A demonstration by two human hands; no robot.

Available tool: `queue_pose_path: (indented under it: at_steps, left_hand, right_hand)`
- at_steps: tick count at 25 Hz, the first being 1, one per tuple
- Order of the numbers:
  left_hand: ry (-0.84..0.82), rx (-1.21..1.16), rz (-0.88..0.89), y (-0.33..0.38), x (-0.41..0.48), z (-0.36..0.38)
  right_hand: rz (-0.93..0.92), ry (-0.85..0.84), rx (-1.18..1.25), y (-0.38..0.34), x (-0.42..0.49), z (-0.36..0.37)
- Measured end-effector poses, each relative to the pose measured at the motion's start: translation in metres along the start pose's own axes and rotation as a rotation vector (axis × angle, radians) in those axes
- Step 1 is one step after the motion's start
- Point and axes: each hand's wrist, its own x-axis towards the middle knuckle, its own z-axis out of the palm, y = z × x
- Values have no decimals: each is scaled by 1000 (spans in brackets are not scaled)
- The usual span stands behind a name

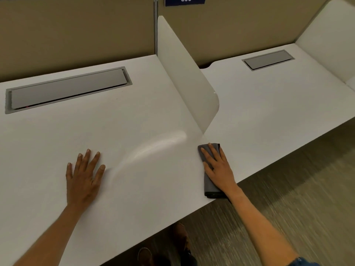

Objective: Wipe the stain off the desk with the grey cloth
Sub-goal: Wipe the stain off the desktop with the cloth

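Note:
The grey cloth lies folded on the white desk near its front edge, just below the end of the divider. My right hand presses flat on top of it, fingers spread, covering its middle. My left hand rests palm down on the bare desk to the left, fingers apart, holding nothing. A curved shiny streak runs across the desk between the two hands. I cannot make out a distinct stain.
A white curved divider stands between this desk and the neighbouring one. Grey cable flaps are set into the back of each. Tan partitions rise behind. Shoes and carpet show below the front edge.

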Motion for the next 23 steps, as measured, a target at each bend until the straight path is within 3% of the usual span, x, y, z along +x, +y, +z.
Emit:
queue_pose_path:
  at_steps: [9, 15, 19, 23]
  left_hand:
    - [-45, 46, 15, -1, 1, 1]
    - [-110, 80, -1, 0, 3, 0]
    - [-176, 66, -33, 0, 7, -3]
    - [-121, 102, -62, 31, 15, -7]
  right_hand:
    - [186, 16, -14, -21, -50, -4]
    - [277, -60, -15, -23, -64, -8]
    - [257, -59, 62, -16, -83, -13]
    - [241, -45, 147, -11, -106, -17]
